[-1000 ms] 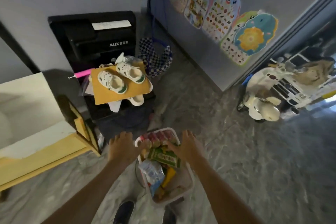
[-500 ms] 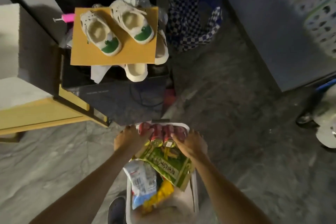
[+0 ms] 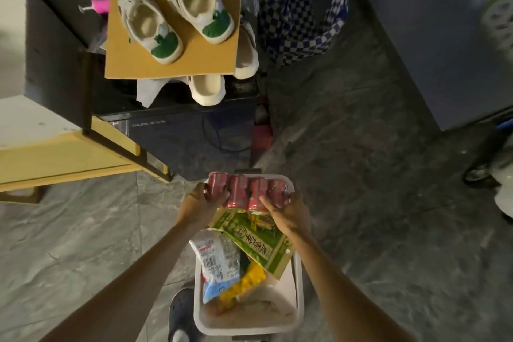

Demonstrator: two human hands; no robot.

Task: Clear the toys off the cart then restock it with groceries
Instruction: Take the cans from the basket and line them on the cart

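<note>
The white cart [image 3: 299, 280] stands on the stone floor [image 3: 374, 203] directly below the camera, its top tray already loaded with groceries, so the restocking half of the task looks to be in hand and no toys show on this tier. At the far end of the tray lies a row of red cans [image 3: 249, 191]. The left hand [image 3: 200, 204] curls around the leftmost can and the right hand [image 3: 288, 212] cups the right side of the row, both closed on it. Nearer lie a green packet [image 3: 258, 244], a clear bag with a barcode label [image 3: 219, 261] and something yellow [image 3: 244, 282]. Next, the cans probably need settling flat against the rim before release. Whether the cans are wrapped as one pack is unclear; any lower shelves are hidden, and the near edge is cut off.
</note>
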